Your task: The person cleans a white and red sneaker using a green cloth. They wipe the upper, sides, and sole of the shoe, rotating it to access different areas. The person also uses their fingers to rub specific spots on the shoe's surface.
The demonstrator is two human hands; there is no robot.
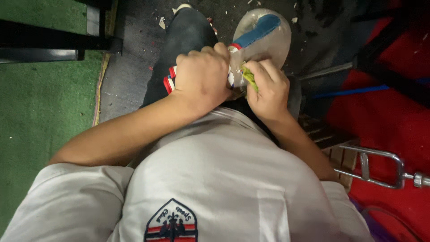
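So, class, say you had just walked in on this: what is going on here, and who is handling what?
A seated person in a white shirt works over their lap. The left hand is closed around a red, white and blue shoe part, mostly hidden under the hand. The right hand pinches a small yellow-green piece against it. Just beyond lies a pale shoe sole with a blue strip, on a dark, littered floor. A metal clamp sits at the right.
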